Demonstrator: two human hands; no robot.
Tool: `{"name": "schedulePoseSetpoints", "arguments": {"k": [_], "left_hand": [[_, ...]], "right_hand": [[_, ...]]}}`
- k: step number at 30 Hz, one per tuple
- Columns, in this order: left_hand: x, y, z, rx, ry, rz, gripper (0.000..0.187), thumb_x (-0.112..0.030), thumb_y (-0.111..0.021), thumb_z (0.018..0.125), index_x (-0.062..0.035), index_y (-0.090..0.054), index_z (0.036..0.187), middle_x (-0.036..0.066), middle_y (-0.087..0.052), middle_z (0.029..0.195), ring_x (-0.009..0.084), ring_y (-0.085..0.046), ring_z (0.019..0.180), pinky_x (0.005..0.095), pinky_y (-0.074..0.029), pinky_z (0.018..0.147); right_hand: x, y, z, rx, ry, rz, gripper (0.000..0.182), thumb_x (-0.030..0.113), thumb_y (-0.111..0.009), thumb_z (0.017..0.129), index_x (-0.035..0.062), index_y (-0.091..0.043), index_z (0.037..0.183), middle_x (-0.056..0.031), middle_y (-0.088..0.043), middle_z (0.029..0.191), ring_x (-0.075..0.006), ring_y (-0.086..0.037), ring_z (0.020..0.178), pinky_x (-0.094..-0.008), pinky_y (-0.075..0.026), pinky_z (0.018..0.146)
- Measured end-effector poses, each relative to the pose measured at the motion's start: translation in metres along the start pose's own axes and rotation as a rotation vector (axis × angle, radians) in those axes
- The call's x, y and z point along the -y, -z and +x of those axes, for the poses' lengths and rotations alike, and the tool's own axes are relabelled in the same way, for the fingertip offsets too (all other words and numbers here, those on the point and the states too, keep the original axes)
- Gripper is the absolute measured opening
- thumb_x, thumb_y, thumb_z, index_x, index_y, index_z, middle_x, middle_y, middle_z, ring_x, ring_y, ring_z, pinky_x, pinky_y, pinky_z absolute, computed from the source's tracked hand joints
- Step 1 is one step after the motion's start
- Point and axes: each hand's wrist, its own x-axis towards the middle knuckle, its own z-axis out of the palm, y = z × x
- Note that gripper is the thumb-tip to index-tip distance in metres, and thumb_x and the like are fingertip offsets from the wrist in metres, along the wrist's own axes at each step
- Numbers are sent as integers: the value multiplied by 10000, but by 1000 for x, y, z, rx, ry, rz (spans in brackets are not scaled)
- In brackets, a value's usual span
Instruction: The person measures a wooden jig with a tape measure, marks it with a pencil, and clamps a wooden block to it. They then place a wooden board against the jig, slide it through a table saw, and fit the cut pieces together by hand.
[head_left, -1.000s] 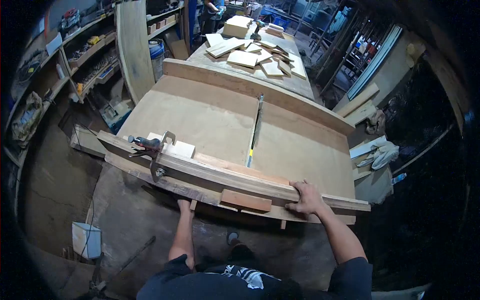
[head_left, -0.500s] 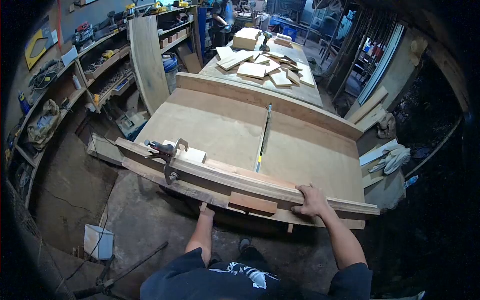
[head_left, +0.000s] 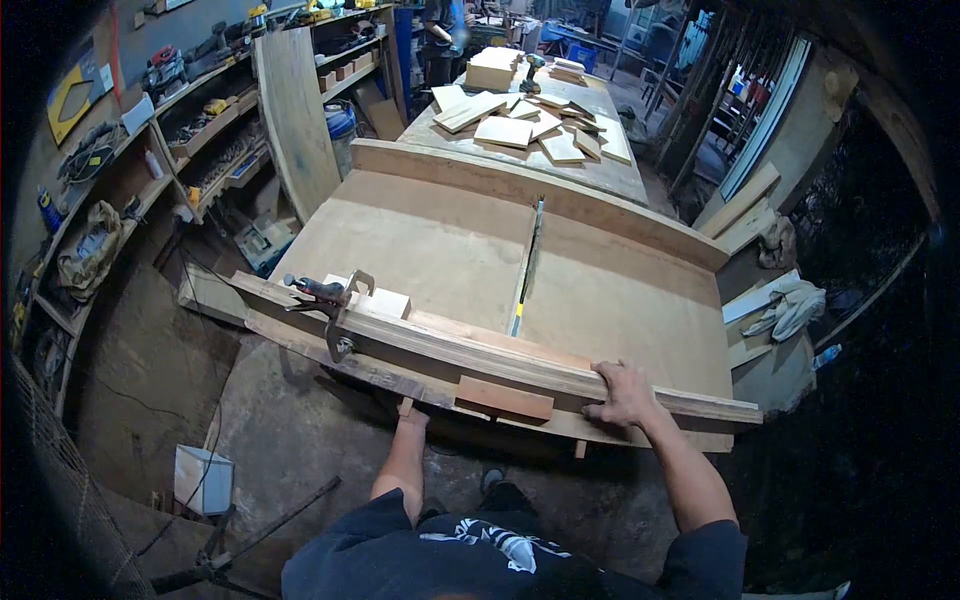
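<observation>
My right hand (head_left: 625, 395) rests on the right part of the thick wooden front rail (head_left: 470, 354), its fingers over the top and thumb on the near face. My left hand (head_left: 410, 415) reaches under the front edge beside a small wooden peg; its fingers are mostly hidden. A bar clamp (head_left: 335, 300) grips the rail at the left, next to a small pale block (head_left: 388, 303). A slot with a blade (head_left: 530, 262) divides the plywood panel (head_left: 430, 240). A reddish wood strip (head_left: 505, 398) is fixed on the near side of the rail.
Beyond the panel, a long table (head_left: 630, 182) holds scattered pale boards (head_left: 504, 132) and a drill (head_left: 531, 72). Tool shelves (head_left: 205, 125) line the left wall. A person (head_left: 440, 45) stands at the far end. A cloth (head_left: 795, 308) lies at the right.
The view has shifted slightly. The far person's arm has moved, with a pale piece now showing at the hand. Both my hands keep their places.
</observation>
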Motion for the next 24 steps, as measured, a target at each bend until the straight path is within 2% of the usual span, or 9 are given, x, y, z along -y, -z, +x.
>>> {"name": "schedulePoseSetpoints", "arguments": {"k": [4, 8, 11, 12, 14, 17, 20, 24], "left_hand": [[2, 11, -3, 17, -9, 19, 448, -397, -524, 990, -125, -547, 1345, 95, -610, 1305, 290, -602, 1185, 467, -501, 1008], [3, 15, 7, 35, -8, 40, 439, -396, -527, 984, -125, -558, 1328, 98, -617, 1292, 289, -604, 1181, 467, -501, 1005], [12, 36, 8, 116, -49, 51, 432, -394, -530, 979, -126, -567, 1316, 100, -622, 1283, 289, -605, 1178, 467, -501, 1003], [11, 57, 7, 154, -71, 50, 430, -394, -530, 978, -126, -569, 1312, 101, -623, 1279, 289, -605, 1177, 467, -501, 1002], [15, 57, 13, 178, -86, 58, 425, -393, -532, 975, -126, -575, 1303, 103, -627, 1273, 288, -606, 1175, 468, -501, 1001], [16, 71, 2, 177, -80, 77, 419, -392, -534, 970, -126, -583, 1291, 105, -632, 1263, 288, -607, 1172, 468, -502, 999], [16, 68, 16, 170, -67, 105, 412, -390, -536, 966, -127, -592, 1278, 107, -637, 1253, 287, -609, 1170, 468, -502, 997], [16, 82, 1, 159, -64, 130, 404, -388, -539, 960, -127, -603, 1262, 110, -644, 1240, 287, -610, 1166, 469, -502, 994]], "right_hand": [[-2, 0, 2, 16, -11, -27, 762, 432, -863, 640, 43, -625, 1251, -209, -703, 1099, -423, -641, 1070, -477, -480, 1029], [-2, 0, -2, 25, -12, -14, 781, 432, -858, 644, 43, -617, 1276, -217, -696, 1121, -413, -627, 1109, -474, -480, 1034], [-9, -10, -1, 4, -18, -141, 806, 475, -836, 671, 60, -601, 1321, -202, -695, 1151, -388, -599, 1180, -466, -498, 1010], [-7, -5, 1, 57, -55, -81, 810, 495, -828, 681, 77, -593, 1335, -201, -697, 1153, -403, -608, 1172, -460, -493, 1029], [-2, 1, 0, 56, -14, -92, 814, 488, -835, 669, 65, -591, 1321, -205, -698, 1149, -394, -636, 1135, -459, -471, 1071], [-11, -7, 1, 1, 62, -84, 798, 466, -844, 656, 44, -599, 1287, -207, -699, 1144, -376, -664, 1084, -462, -463, 1089], [-17, -5, 3, 54, 115, -135, 768, 452, -836, 692, 58, -584, 1301, -187, -690, 1166, -385, -620, 1151, -473, -484, 1047], [-7, 3, 2, 79, 95, -122, 731, 408, -828, 700, 52, -586, 1291, -189, -688, 1165, -370, -626, 1153, -446, -479, 1067]]}}
